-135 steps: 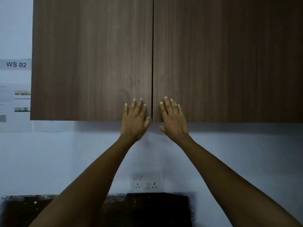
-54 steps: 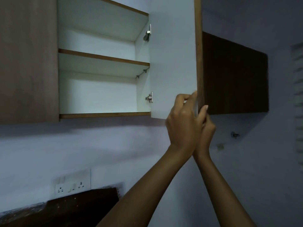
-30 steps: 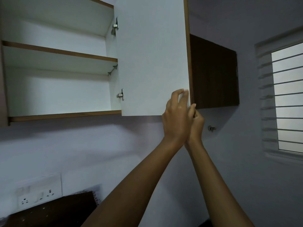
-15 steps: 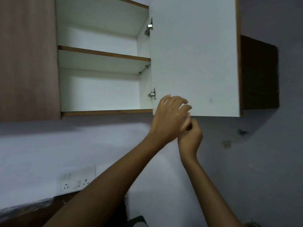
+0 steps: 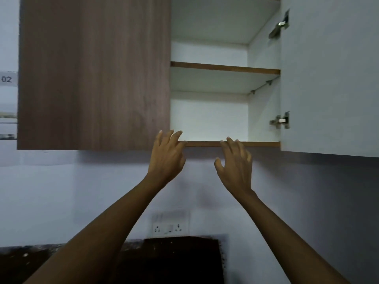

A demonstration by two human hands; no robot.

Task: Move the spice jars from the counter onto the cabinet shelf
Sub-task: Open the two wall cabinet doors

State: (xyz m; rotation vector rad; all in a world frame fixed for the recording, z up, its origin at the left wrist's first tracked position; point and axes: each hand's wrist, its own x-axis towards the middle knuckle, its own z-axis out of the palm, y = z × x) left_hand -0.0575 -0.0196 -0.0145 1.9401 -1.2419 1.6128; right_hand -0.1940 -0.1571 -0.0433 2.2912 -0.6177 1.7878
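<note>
Right cabinet door [image 5: 328, 78] swung wide, left door [image 5: 94, 72] shut. Left hand [image 5: 167, 156] and right hand [image 5: 235, 165] raised at bottom shelf [image 5: 231, 143] edge, fingers loosely spread, nothing held. Spice jars unseen; counter [image 5: 61, 259] dark below. Access step judged underway. Next: jars to be fetched.

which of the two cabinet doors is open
The right-hand door, swung out with its white inner face showing; the brown wood-grain left door sits shut.
</note>
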